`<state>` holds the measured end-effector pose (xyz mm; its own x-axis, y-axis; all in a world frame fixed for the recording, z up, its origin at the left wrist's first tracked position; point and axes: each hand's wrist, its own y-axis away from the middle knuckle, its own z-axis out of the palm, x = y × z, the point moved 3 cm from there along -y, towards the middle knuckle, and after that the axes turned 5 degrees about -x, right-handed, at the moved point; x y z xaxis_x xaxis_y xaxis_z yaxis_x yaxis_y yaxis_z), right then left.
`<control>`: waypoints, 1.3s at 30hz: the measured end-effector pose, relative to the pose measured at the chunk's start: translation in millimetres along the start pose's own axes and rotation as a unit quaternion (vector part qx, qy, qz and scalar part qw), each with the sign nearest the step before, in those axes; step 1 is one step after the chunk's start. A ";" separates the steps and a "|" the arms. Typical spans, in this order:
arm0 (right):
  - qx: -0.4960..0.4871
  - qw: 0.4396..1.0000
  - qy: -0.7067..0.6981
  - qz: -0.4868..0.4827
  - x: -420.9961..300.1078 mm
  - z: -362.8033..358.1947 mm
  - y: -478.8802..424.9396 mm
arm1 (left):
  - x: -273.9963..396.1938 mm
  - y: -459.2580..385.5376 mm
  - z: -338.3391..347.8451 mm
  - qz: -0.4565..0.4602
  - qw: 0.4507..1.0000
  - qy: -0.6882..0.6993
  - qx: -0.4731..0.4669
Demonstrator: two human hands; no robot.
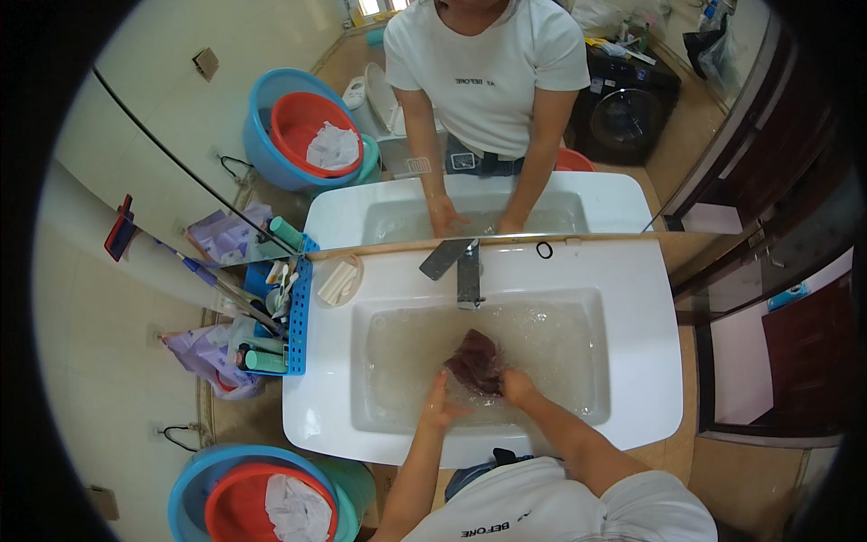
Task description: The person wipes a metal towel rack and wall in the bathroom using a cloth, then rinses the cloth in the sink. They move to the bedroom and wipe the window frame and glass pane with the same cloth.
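Observation:
A dark maroon cloth (475, 362) lies bunched in cloudy water inside a white rectangular washbasin (640, 352). My right hand (518, 387) grips the cloth's right side at the water's surface. Just left of the cloth, my left hand (441, 406) hovers over the basin with thumb and fingers apart and nothing in it. Above the cloth stands a chrome faucet (469, 278), its flat lever turned to the left. Part of the cloth sits under the murky water and cannot be made out.
A soap dish (340, 281) and a black hair tie (544, 250) rest on the basin's back ledge. To the left stands a blue basket (298, 325) of toiletries. A blue tub (186, 501) holds a red basin (227, 505) with white cloth (298, 508). A mirror (284, 40) rises behind.

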<state>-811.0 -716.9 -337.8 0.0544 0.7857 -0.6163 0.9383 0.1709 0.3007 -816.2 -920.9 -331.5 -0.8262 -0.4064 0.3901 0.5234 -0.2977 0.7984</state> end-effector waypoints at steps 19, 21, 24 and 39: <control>0.147 0.980 -0.130 -0.021 -97.3 -37.2 -20.2 | -9.5 -3.5 57.0 -0.016 0.965 0.179 -0.192; 0.177 0.972 -0.132 -0.081 -126.8 -44.7 -1.1 | -7.3 -7.5 52.6 0.048 0.972 0.195 -0.119; 0.191 0.961 -0.141 -0.141 -135.0 -36.5 17.9 | -15.9 -27.2 28.1 0.092 0.935 0.232 -0.251; -0.017 0.988 0.122 -0.090 -4.2 6.6 11.0 | -8.9 -12.0 -15.9 0.001 0.997 0.051 0.058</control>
<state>-798.7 -722.2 -336.7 -0.1998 0.8606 -0.4685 0.9129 0.3372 0.2301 -811.8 -927.5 -351.9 -0.7967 -0.4946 0.3473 0.4918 -0.1968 0.8482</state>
